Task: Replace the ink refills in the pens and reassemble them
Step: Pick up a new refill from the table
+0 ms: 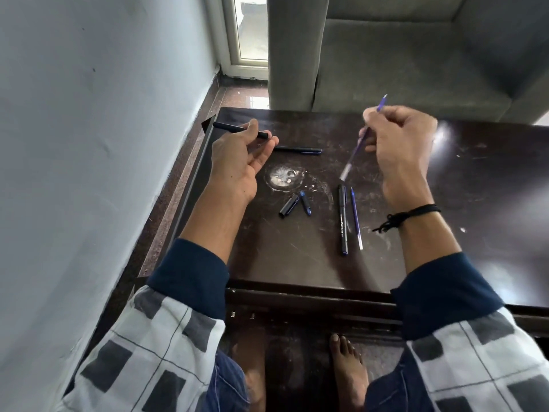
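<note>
My left hand (243, 156) holds a black pen barrel (234, 129) between thumb and fingers above the table's far left corner. My right hand (398, 144) pinches a blue ink refill (356, 150), tilted with its tip up and its clear end down. On the dark table (297, 257) lie a capped black pen (300, 149), a black cap (288, 206), a short blue grip piece (306, 203), a whole black pen (343, 224) and a second blue refill (356, 218) beside it.
A whitish scuffed ring (283, 178) marks the table between my hands. A grey sofa (416, 55) stands behind the table and a wall (89, 144) runs along the left. My bare feet (347, 367) are under the table's front edge.
</note>
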Available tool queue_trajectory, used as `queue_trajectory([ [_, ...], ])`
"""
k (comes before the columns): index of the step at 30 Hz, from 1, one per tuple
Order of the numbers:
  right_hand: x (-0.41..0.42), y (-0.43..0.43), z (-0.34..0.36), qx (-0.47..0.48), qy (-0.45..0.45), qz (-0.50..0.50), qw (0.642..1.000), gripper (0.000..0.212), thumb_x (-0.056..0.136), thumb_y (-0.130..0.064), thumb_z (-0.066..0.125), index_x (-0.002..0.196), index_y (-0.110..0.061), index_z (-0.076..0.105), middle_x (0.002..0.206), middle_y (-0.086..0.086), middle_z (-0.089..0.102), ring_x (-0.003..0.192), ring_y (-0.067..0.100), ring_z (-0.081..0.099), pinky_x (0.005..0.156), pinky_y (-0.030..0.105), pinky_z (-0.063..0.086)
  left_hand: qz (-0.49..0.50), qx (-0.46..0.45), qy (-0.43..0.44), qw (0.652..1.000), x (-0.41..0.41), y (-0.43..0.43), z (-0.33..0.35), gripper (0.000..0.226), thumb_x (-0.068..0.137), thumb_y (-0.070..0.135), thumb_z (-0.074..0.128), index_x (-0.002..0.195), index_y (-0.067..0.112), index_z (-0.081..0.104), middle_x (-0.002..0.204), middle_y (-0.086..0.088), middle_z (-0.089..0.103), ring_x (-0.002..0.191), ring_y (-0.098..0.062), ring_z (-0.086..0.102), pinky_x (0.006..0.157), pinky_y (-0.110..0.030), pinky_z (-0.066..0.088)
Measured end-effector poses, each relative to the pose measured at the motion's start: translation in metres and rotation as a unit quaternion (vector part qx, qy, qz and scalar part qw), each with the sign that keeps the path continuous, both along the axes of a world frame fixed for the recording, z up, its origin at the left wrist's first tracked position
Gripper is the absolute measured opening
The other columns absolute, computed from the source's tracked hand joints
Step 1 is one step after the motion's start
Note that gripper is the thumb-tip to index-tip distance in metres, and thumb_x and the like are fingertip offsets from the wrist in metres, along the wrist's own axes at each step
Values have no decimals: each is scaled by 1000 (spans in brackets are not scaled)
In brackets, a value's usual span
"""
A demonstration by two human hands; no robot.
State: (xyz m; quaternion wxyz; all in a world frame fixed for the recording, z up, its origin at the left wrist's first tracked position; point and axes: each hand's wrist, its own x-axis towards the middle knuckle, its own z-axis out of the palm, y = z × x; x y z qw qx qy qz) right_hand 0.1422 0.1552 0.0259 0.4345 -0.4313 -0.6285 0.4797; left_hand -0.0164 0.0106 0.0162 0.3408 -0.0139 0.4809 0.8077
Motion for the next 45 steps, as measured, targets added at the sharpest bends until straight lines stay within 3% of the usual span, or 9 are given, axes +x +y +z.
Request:
queue_trajectory([
  [2, 5, 11, -9, 18, -142, 22, 989, 19, 77, -41, 72, 72, -24, 77, 64, -3, 74, 71, 21, 73, 79, 48, 61, -2, -1, 3, 1000, 1, 1, -1, 13, 92, 8, 70, 101, 1, 64, 86, -16, 72, 83, -27, 75, 70, -25, 60],
  [4, 10, 16, -15, 16, -258, 45, 965, 20, 74, -43, 76, 74, -24, 76, 65, -3, 74, 81, 27, 75, 85, 48, 61, -6, -5, 8, 1000, 1, 1, -2, 12, 92, 8, 70, 100, 1, 65, 85, -15, 73, 84, -27, 76, 70, -24, 59],
  [8, 12, 17, -29, 19, -435, 100, 895, 24, 78, -35, 80, 89, -14, 74, 77, 6, 75, 88, 32, 72, 81, 35, 55, -13, -6, 14, 1000, 2, 1, -3, 12, 92, 8, 70, 100, 1, 65, 84, -15, 72, 81, -26, 75, 69, -24, 59],
  [11, 9, 12, -37, 24, -486, 118, 866, 26, 82, -30, 77, 97, -10, 72, 77, 8, 74, 88, 30, 71, 77, 35, 52, -15, -6, 19, 1000, 2, 1, -2, 11, 92, 8, 69, 100, 1, 65, 84, -14, 72, 80, -25, 75, 70, -24, 59],
  [15, 6, 8, -40, 18, -494, 128, 860, 19, 84, -27, 75, 92, -11, 70, 75, 10, 74, 79, 29, 75, 86, 41, 60, -18, -3, 21, 1000, 1, 0, -2, 14, 92, 8, 69, 104, 0, 64, 86, -15, 72, 79, -25, 75, 69, -24, 59],
  [21, 8, 6, -38, 52, -507, 120, 852, 13, 78, -22, 75, 82, -11, 70, 67, 8, 73, 79, 31, 73, 82, 43, 60, -19, -10, 24, 999, 0, -1, -1, 15, 92, 9, 69, 104, 1, 64, 85, -14, 73, 81, -25, 75, 69, -24, 59],
  [34, 10, 6, -28, 66, -464, 113, 876, 14, 81, -29, 74, 88, -17, 73, 85, 5, 74, 86, 32, 70, 77, 36, 54, 5, -9, 34, 999, -12, -10, 10, 10, 93, 9, 68, 101, 3, 66, 82, -12, 74, 75, -22, 75, 69, -23, 59],
  [39, 1, -7, -24, 59, -425, 162, 889, 15, 83, -37, 77, 81, -22, 72, 85, 2, 75, 88, 26, 72, 86, 42, 59, 9, -6, 39, 999, -15, -16, 14, 12, 93, 9, 68, 102, 2, 65, 82, -11, 74, 76, -21, 75, 68, -23, 58],
  [45, -22, -38, -25, 127, -435, 250, 856, 11, 85, -33, 76, 80, -25, 69, 90, 0, 73, 90, 24, 69, 78, 33, 51, -2, -29, 68, 997, -19, -28, 12, 6, 93, 9, 68, 97, 6, 66, 83, -11, 74, 79, -21, 74, 69, -22, 57],
])
